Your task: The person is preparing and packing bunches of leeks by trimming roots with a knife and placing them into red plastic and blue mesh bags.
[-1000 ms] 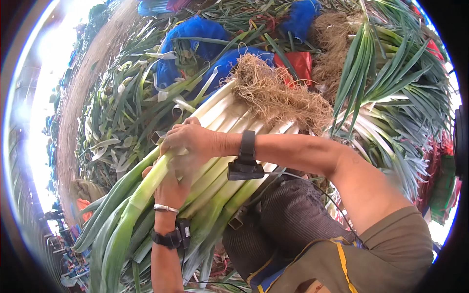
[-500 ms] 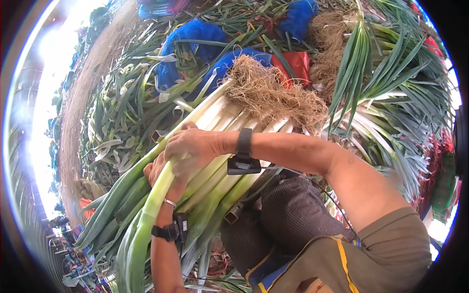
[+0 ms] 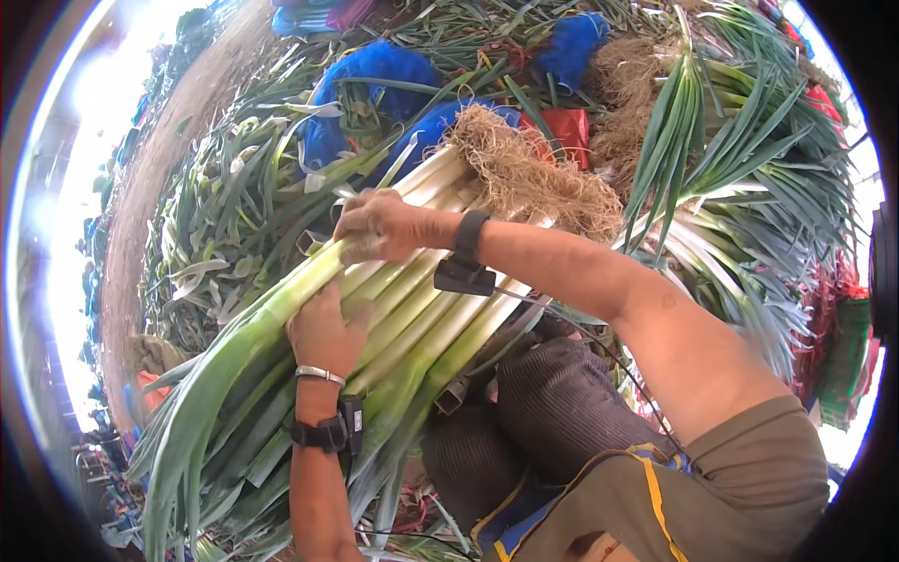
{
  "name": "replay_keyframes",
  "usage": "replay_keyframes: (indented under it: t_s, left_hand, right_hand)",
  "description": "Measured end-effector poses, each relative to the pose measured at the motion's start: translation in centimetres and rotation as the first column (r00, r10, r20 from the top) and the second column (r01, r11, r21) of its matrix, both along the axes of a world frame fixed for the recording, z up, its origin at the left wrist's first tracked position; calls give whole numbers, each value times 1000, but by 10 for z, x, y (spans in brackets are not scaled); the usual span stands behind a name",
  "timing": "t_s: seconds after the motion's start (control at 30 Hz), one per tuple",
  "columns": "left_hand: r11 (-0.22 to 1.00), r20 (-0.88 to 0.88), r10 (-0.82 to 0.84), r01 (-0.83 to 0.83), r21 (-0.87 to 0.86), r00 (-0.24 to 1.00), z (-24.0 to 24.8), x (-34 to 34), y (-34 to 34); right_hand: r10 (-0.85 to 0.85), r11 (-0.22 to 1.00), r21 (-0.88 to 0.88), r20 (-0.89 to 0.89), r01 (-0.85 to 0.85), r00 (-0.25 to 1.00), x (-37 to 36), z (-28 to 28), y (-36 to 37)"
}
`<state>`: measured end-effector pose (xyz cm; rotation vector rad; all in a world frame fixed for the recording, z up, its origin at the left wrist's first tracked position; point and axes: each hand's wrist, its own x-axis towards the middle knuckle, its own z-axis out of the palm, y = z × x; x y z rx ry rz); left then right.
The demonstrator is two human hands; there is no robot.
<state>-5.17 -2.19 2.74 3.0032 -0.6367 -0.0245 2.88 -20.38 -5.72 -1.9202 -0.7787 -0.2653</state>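
A: What does the right hand [image 3: 386, 227] hold?
B: Its fingers are curled around the outermost leek [image 3: 298, 292], which lies along the left edge of the bunch of leeks [image 3: 403, 348].
A: And the left hand [image 3: 323, 335]?
B: It is lower, against the stalks; its fingers are partly hidden and blurred, so nobody can tell whether they grip.
A: How does the bunch lie?
B: Slantwise before the person's ribbed trousers [image 3: 571, 393], leaves at lower left, tangled brown roots [image 3: 543, 183] at upper right, near red plastic [image 3: 567, 133].
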Motion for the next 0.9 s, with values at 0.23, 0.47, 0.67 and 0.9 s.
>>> replay_keyframes:
  t_s: [0.23, 0.47, 0.67, 0.9]
  left_hand:
    - [989, 79, -24, 12, 147, 997, 3, -10, -9]
    - [991, 153, -60, 41, 128, 986, 2, -11, -9]
    - [991, 198, -74, 49, 127, 977, 3, -18, -13]
    - [997, 205, 1, -17, 78, 979, 3, -7, -13]
  right_hand:
    - [-77, 996, -44, -67, 74, 995, 2, 2, 6]
    - [-125, 992, -37, -7, 125, 992, -1, -3, 9]
    - [-160, 987, 13, 86, 160, 983, -15, -12, 6]
    - [-83, 997, 12, 94, 82, 992, -4, -7, -3]
